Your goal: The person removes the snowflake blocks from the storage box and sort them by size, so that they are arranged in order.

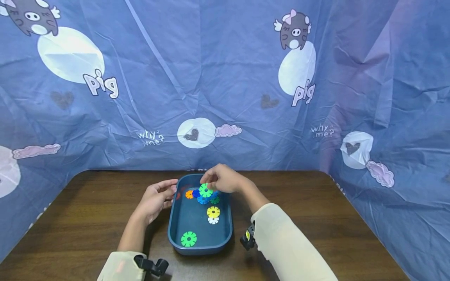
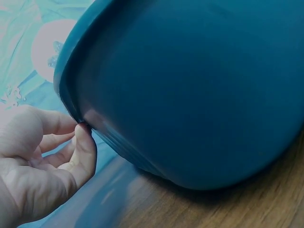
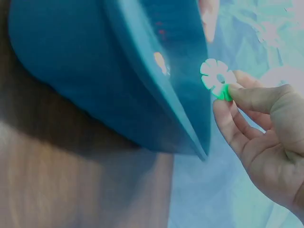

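Note:
A dark blue tray [image 1: 200,248] stands on the table with toothed plastic discs inside. My right hand [image 1: 225,179] is over its far part, pinching a green disc [image 3: 219,78] between thumb and fingers. Below that hand lie an orange disc [image 1: 189,194] and several blue discs [image 1: 202,200]. A yellow disc [image 1: 213,212] and a white disc [image 1: 213,221] lie nearer the middle right. Another green disc [image 1: 188,239] is at the near left corner. At the far left rim, my left hand [image 1: 156,201] holds the tray's edge with thumb and fingertips, as the left wrist view shows.
The brown wooden table [image 1: 299,234] extends on both sides of the tray. Behind it hangs a blue curtain [image 1: 246,78] printed with pigs and clouds. Dark camera mounts [image 1: 151,265] are strapped at both wrists.

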Tool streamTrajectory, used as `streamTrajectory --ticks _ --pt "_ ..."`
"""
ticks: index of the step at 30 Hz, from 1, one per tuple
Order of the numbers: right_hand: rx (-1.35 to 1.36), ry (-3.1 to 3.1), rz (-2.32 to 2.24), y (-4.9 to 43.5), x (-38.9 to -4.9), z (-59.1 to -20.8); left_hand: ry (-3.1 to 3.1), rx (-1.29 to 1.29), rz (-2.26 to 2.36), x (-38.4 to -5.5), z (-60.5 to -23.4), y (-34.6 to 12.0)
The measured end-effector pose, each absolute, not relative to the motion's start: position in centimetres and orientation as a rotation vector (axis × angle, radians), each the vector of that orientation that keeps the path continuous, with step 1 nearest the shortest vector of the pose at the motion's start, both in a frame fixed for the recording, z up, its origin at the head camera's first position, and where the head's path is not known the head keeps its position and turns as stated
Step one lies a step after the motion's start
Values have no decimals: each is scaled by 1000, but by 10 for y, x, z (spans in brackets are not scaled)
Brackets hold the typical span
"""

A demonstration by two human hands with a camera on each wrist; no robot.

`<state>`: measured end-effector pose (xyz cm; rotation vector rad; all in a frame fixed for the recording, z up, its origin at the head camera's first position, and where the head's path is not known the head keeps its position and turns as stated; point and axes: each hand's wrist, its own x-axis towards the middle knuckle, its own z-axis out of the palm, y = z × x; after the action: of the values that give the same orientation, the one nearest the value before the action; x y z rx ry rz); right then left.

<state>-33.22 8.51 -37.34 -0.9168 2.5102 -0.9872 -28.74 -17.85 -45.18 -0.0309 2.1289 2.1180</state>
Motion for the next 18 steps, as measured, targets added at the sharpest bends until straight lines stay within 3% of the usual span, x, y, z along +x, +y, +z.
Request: streamTrajectory --ticks 9,18 --pt "-841 2533 -1089 118 -345 -358 2127 -40 2122 -288 -452 -178" --pt "-704 2580 -1232 155 -357 -368 2110 -32 2128 -286 -450 -177"
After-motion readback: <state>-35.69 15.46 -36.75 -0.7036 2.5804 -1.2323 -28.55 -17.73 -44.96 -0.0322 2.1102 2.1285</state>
